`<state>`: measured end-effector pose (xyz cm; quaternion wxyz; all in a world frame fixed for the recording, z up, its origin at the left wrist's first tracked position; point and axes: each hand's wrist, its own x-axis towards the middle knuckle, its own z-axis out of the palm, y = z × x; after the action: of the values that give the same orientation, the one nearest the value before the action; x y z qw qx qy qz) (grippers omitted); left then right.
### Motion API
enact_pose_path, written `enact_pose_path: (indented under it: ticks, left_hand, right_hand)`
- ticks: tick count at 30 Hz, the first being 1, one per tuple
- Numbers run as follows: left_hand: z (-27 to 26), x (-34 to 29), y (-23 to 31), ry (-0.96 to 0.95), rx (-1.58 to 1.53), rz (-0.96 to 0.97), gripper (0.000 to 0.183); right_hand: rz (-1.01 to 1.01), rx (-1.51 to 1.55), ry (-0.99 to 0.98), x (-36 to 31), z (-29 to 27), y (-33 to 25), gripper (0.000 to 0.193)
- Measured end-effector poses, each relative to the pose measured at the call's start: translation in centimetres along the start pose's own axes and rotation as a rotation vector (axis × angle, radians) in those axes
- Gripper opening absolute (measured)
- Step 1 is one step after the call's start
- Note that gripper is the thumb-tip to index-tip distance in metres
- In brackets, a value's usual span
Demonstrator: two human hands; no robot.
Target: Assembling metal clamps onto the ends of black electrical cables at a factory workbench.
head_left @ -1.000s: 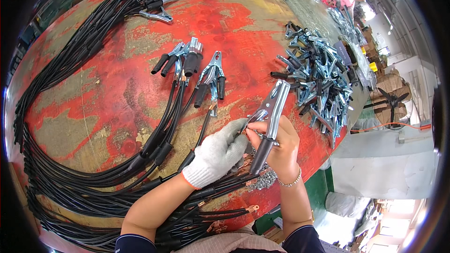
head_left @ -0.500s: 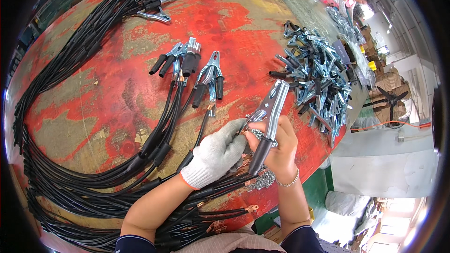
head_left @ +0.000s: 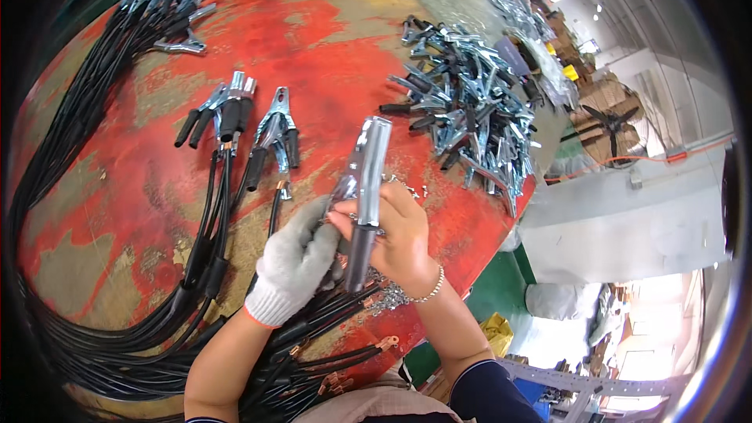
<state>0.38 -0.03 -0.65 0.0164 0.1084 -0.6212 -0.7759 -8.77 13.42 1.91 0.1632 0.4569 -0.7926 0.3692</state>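
A metal battery clamp (head_left: pixel 374 160) with black handle sleeves is held up in front of me, tilted nearly upright. My right hand (head_left: pixel 403 243), bare with a beaded bracelet, is closed around its side, thumb and fingertips pinching near the pivot. My left hand (head_left: pixel 294 262), in a white knit glove, closes on the clamp's other side; what lies between its fingertips is hidden. Beyond the left hand, another clamp (head_left: pixel 274 137) lies by a black cable (head_left: pixel 276 207) with a copper end. Farther left, several clamps (head_left: pixel 227 110) are joined to cables. Small screws (head_left: pixel 389 298) lie beneath my right hand.
A large heap of loose clamps (head_left: pixel 478 110) covers the table's right side. Bundled black cables (head_left: pixel 86 110) with clamps run along the left and curve toward me. Copper lugs (head_left: pixel 388 342) lie near my body. A fan (head_left: pixel 611 121) stands beyond the red, worn table (head_left: pixel 337 55).
The view has turned, so the table and heap sit farther left. Both hands still hold the clamp together, which now stands more upright.
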Motion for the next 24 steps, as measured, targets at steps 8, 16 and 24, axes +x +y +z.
enact_pose_path:
  ticks: [8,16,24]
  left_hand:
    - [0.1,0.1,0.2,0.031,-0.078,-0.105,0.038]
    - [-0.6,-0.2,0.4,-0.014,-0.009,-0.06,0.04]
    - [-0.7,-0.3,0.9,-0.014,-0.023,-0.142,0.039]
  right_hand:
    - [-0.085,-0.006,-0.003,-1.0,-0.5,1.1,0.031]
    - [-0.085,-0.007,0.023,-1.6,-0.7,1.0,0.048]
    - [-0.102,-0.017,-0.015,-1.5,-0.8,0.5,0.018]
